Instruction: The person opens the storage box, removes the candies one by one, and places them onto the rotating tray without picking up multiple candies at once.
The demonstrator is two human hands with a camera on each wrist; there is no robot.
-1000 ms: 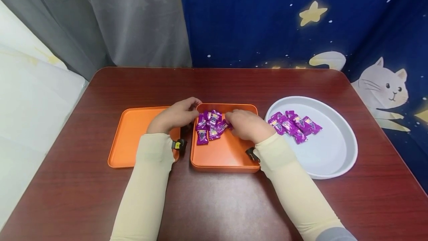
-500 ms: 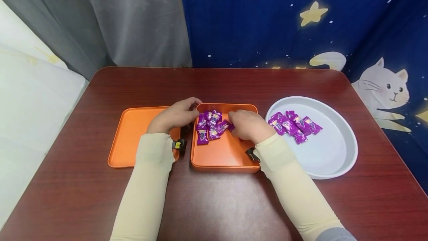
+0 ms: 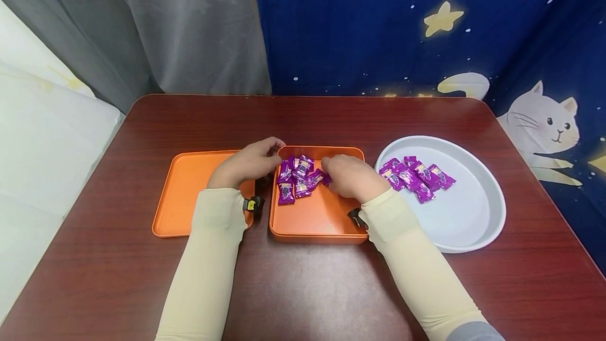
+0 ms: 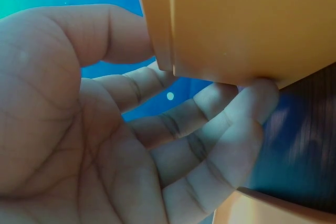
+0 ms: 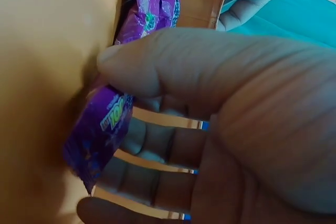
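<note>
An orange rectangular box [image 3: 310, 220] stands mid-table. Along its left side lies a pile of purple candy packets [image 3: 295, 175]. My left hand [image 3: 248, 164] holds the box at its far left corner; in the left wrist view the thumb meets the rim and the curled fingertips touch the wall's lower edge. Inside the box, my right hand [image 3: 350, 175] is at the right end of the pile. Seen from the right wrist, its thumb and fingers pinch one purple candy packet [image 5: 102, 132] close to the box floor. The head view shows only a corner of that packet.
To the right stands a round pale grey tray [image 3: 468, 220] with several more purple packets [image 3: 418, 178]. A flat orange lid or tray [image 3: 182, 193] lies left of the box, partly under the left wrist. Curtains [image 3: 350, 41] hang behind the table.
My right hand has shifted slightly to the right, showing more of the packet at the pile's right end. The left hand keeps its place on the box corner.
</note>
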